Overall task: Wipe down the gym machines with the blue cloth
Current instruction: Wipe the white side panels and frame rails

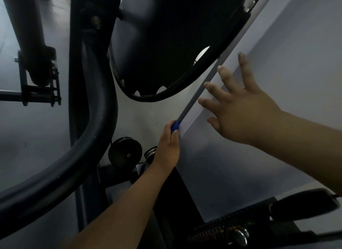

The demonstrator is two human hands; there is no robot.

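the blue cloth (174, 126), a small wad near centre, is clamped by the left hand (167, 148) around a slim grey bar (199, 89) running toward one o'clock. at three o'clock the right hand (238, 109), fingers spread, seems to touch a pale panel (277, 45).

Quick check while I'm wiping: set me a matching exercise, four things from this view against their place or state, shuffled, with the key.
1 left hand
2 right hand
3 blue cloth
4 black pulley wheel

a fingers spread, holding nothing
b wrapped on the grey bar
c gripping the cloth
d low down, beside the left wrist

Pairs: 1-c, 2-a, 3-b, 4-d
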